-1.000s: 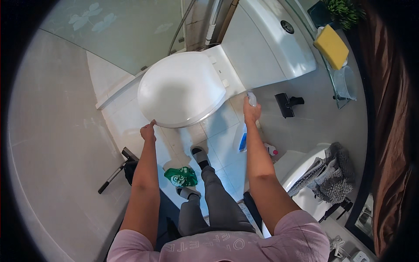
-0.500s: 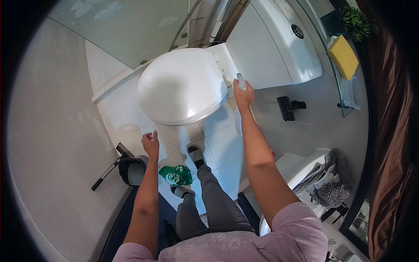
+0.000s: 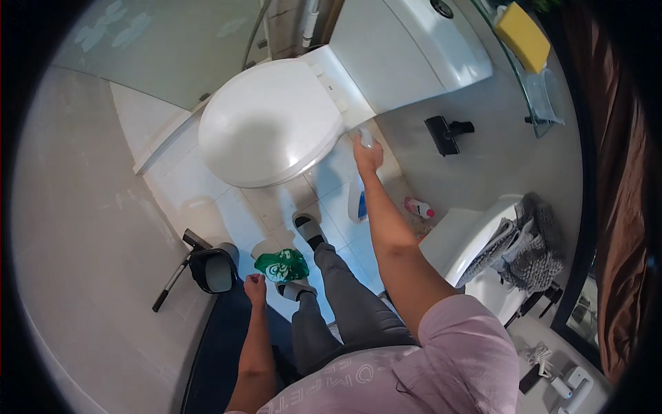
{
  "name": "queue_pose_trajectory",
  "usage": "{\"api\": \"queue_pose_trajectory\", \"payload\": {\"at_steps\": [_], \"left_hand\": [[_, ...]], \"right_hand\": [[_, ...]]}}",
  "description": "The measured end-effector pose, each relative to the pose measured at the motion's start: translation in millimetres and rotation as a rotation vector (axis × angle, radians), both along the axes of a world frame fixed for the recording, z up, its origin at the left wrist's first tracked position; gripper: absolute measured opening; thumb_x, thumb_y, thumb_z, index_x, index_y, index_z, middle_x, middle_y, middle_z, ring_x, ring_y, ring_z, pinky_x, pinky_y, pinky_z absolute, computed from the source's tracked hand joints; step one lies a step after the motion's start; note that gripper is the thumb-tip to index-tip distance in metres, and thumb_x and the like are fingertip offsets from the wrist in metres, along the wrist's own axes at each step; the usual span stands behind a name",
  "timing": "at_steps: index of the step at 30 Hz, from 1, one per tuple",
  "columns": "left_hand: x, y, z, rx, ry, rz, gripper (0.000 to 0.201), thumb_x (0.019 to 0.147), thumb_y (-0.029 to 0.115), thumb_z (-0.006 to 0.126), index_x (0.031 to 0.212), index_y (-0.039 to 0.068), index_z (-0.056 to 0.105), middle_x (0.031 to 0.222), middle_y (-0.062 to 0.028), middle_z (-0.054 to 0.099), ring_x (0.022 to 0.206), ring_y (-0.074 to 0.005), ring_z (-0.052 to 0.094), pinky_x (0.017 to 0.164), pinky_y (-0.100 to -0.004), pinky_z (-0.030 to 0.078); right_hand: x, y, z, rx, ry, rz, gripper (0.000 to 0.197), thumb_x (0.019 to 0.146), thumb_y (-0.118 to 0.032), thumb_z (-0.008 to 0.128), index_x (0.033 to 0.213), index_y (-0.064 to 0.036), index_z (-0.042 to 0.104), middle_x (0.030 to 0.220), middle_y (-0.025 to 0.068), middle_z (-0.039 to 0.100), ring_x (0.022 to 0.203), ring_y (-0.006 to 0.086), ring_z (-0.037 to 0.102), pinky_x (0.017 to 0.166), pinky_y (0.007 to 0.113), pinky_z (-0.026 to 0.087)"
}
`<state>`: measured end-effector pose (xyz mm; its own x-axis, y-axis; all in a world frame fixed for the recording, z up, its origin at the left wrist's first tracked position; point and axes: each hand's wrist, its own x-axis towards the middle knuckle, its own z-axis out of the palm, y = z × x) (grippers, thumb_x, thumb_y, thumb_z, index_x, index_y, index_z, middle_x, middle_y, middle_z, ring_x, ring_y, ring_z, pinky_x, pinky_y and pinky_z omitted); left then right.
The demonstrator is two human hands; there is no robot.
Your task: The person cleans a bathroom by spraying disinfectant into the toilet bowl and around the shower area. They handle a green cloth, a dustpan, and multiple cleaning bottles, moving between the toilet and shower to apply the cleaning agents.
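Note:
My right hand is wrapped round the neck of a spray bottle, beside the right side of the toilet. The bottle's pale spray head sticks out above my fingers. Its whitish body with a blue patch hangs below, partly hidden by my forearm. The white toilet lid is down. Close to my body on the left, my left hand is closed, fingers curled in; whether anything is inside cannot be made out. Right of it, a green plastic bag lies on the floor by my slippers.
A black bin and a long-handled brush stand against the left wall. At right are a pink bottle, a black wall holder, a sink with grey cloths, and a glass shelf bearing a yellow sponge.
My right hand has moved down and away from the tank with the spray bottle. My left hand has drawn back toward my body, near the green bag. The view has shifted a little.

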<state>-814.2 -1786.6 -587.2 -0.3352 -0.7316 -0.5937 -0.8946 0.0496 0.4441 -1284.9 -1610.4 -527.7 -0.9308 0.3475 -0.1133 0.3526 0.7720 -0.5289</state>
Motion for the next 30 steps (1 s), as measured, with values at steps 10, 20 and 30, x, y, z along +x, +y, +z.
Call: {"api": "queue_pose_trajectory", "payload": {"at_steps": [10,20,30], "left_hand": [[2.3,-5.5,-5.6,0.117,0.081,-0.019,0.01,0.08,0.009,0.059,0.084,0.001,0.055,0.073,-0.0031,0.056,0.059,-0.0097,0.054,0.052,-0.0228,0.046],[-19.6,34.5,12.0,0.259,0.156,0.005,0.017,0.078,0.012,0.06,0.086,-0.003,0.057,0.081,-0.0098,0.056,0.065,-0.0159,0.058,0.056,-0.0271,0.051],[18.4,58.3,8.6,0.229,0.189,-0.093,0.017,0.081,0.014,0.059,0.089,-0.001,0.057,0.082,-0.0058,0.056,0.064,-0.0124,0.055,0.058,-0.0246,0.046]], "right_hand": [[53.5,111.9,-40.4,0.181,-0.155,-0.285,0.041,0.066,-0.045,0.057,0.079,-0.0075,0.066,0.08,0.0173,0.064,0.078,0.0352,0.061,0.069,0.046,0.047],[76.5,169.5,-76.7,0.27,-0.224,-0.389,0.042,0.065,-0.044,0.059,0.081,-0.0056,0.066,0.081,0.0178,0.064,0.076,0.0358,0.062,0.067,0.045,0.048],[151.7,235.7,-109.7,0.229,-0.093,-0.536,0.063,0.067,-0.054,0.059,0.1,-0.0007,0.06,0.098,0.0214,0.061,0.093,0.0336,0.059,0.08,0.043,0.046]]}}
